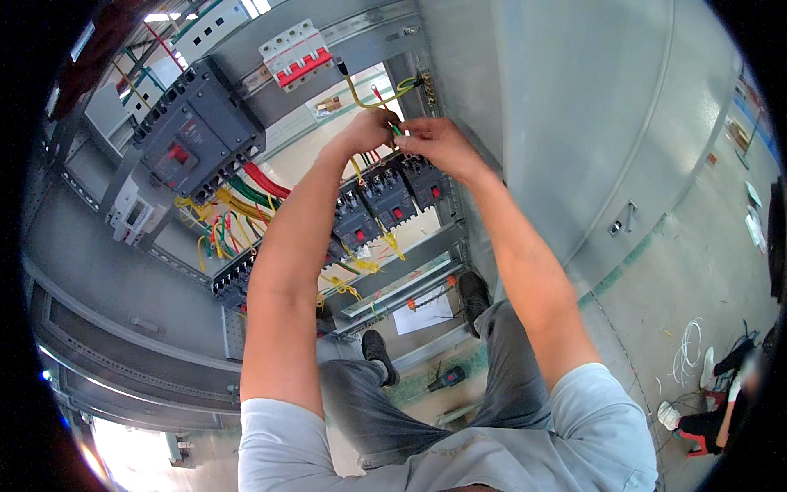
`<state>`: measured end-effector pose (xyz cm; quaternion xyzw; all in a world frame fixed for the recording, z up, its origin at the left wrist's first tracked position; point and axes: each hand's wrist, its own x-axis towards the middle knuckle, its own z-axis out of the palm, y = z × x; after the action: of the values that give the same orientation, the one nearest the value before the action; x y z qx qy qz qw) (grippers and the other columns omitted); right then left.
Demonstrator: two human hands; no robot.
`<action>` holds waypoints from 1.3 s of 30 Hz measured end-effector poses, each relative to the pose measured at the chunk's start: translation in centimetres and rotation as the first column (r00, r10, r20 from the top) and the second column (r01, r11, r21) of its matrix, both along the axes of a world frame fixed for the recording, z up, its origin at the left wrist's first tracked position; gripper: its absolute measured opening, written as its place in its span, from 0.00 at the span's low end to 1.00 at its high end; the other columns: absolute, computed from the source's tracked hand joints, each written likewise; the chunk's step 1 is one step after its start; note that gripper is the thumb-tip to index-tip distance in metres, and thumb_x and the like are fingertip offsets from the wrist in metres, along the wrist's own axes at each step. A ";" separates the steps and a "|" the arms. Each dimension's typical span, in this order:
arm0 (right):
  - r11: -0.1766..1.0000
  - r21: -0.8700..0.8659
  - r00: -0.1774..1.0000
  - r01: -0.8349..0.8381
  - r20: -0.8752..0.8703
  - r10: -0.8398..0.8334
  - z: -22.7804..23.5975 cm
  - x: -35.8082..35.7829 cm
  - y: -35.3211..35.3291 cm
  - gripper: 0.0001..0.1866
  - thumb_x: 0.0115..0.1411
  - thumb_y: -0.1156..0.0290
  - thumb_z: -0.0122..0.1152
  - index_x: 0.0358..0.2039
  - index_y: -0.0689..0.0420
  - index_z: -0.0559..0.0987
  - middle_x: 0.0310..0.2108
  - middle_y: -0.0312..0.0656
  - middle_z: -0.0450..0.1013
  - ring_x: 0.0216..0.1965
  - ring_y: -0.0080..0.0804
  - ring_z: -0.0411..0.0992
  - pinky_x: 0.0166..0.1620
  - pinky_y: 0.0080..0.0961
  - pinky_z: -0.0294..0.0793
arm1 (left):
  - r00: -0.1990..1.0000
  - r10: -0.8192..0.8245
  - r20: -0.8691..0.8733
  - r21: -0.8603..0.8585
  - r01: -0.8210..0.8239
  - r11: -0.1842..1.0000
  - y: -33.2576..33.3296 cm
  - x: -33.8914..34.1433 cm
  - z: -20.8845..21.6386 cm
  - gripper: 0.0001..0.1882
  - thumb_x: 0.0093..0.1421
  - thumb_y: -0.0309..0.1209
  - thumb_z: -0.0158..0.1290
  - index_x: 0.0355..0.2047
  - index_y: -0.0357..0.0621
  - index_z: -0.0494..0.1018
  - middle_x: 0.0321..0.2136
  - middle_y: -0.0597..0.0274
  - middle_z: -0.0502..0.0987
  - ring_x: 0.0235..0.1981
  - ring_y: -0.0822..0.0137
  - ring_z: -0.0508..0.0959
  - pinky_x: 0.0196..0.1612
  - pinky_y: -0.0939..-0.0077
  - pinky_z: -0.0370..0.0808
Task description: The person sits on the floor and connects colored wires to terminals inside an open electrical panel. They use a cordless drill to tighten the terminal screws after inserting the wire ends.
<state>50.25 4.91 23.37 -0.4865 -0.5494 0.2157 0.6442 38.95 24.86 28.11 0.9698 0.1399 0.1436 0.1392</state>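
My left hand (367,133) and my right hand (439,146) meet inside a grey metal cabinet, above a row of small dark circuit breakers (387,202). Between their fingertips is a short piece of green wire (397,129). Both hands are closed in a pinch around it; the left fingertips are partly hidden. Just above, a yellow-green wire (354,92) loops from the cabinet's upper rail towards the right side. A red-and-white breaker (297,57) is mounted on that rail. To the left sits a large dark grey circuit breaker (187,135) with red, green and yellow wires (264,180) below it.
A wide grey door panel (607,123) stands on the right. White paper (422,313) lies between my feet, and a dark power tool (447,378) is on the floor. At lower right are a white cable coil (687,353) and another person (721,410).
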 end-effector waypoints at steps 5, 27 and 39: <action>0.986 -0.087 0.954 0.144 0.277 -0.115 -0.9 0.3 -1.4 0.18 0.59 0.59 0.71 0.42 0.61 0.86 0.34 0.48 0.83 0.36 0.35 0.81 0.42 0.33 0.77 | 0.997 -0.070 -0.033 -0.283 0.058 0.957 0.0 -0.6 0.6 0.17 0.53 0.23 0.60 0.44 0.33 0.81 0.41 0.50 0.84 0.43 0.62 0.83 0.50 0.67 0.80; 0.941 -0.007 0.875 0.339 0.370 -0.312 -2.5 0.7 -0.3 0.11 0.56 0.63 0.71 0.37 0.55 0.87 0.35 0.47 0.83 0.39 0.45 0.82 0.43 0.39 0.79 | 0.856 0.516 0.024 -0.638 -0.385 0.667 2.4 1.1 1.6 0.10 0.58 0.24 0.59 0.41 0.40 0.79 0.35 0.61 0.81 0.36 0.69 0.82 0.38 0.68 0.81; 0.933 0.030 0.910 0.359 0.213 -0.357 -2.6 1.0 0.2 0.13 0.60 0.65 0.64 0.43 0.55 0.86 0.39 0.49 0.83 0.41 0.48 0.82 0.46 0.39 0.80 | 0.911 0.339 -0.235 -0.851 -0.361 0.381 3.7 1.7 2.5 0.10 0.68 0.35 0.56 0.43 0.43 0.75 0.38 0.59 0.82 0.35 0.65 0.83 0.32 0.71 0.82</action>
<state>51.22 5.16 20.73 -0.6024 -0.5163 0.0430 0.6073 40.63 28.61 30.58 0.7060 0.3959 0.0662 0.5834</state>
